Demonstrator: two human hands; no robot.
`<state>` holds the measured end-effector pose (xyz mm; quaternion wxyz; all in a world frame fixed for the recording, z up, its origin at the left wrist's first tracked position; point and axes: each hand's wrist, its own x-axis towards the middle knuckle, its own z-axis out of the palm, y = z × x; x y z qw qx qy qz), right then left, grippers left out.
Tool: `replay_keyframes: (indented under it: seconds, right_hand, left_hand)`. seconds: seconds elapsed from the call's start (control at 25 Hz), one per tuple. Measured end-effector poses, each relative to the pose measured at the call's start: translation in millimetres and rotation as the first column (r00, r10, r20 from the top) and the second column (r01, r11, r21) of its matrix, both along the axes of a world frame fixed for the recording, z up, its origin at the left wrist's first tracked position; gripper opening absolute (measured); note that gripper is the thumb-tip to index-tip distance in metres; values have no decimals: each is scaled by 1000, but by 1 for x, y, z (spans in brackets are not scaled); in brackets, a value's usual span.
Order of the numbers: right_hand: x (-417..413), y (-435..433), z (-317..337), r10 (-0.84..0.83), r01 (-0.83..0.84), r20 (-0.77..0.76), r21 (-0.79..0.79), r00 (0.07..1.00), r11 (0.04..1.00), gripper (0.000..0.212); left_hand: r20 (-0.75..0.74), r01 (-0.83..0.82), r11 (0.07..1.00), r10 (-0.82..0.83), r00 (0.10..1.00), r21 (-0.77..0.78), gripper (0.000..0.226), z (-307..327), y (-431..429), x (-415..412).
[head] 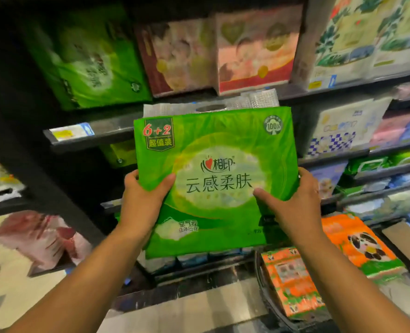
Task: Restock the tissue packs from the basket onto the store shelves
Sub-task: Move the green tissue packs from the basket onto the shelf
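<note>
My left hand (pixel 141 200) and right hand (pixel 293 200) are holding a green tissue pack (pixel 213 179) in smooth, shiny plastic wrap. The shelf edge (pixel 107 134) is looking like dull grey metal. The basket (pixel 271 308) is looking like dark plastic.

The shelf (pixel 90 138) behind the green tissue pack (pixel 213 179) is largely covered by it; packs at upper left and upper right are blurred, their print unreadable, and the basket (pixel 266 306) is cut off at the bottom edge
</note>
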<state>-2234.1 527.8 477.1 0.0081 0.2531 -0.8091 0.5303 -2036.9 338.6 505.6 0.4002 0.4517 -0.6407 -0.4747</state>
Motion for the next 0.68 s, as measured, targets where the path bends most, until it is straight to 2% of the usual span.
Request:
replay_keyframes:
  seconds: [0.12, 0.32, 0.6, 0.68]
  right_hand:
    - [32, -48, 32, 75, -76, -19, -30, 997, 997, 92]
    - [67, -118, 82, 143, -144, -68, -19, 987, 989, 91]
    - [92, -212, 120, 223, -225, -83, -13, 971, 974, 90]
    - [90, -237, 133, 231, -234, -85, -14, 969, 972, 92]
  left_hand:
    - [-41, -1, 999, 0, 999, -37, 53, 36, -36, 48]
    - [-109, 98, 995, -100, 989, -17, 43, 76, -99, 110]
    - [-129, 203, 979, -201, 971, 6, 51, 114, -190, 150]
    - [-135, 189, 982, -190, 972, -23, 63, 126, -213, 149]
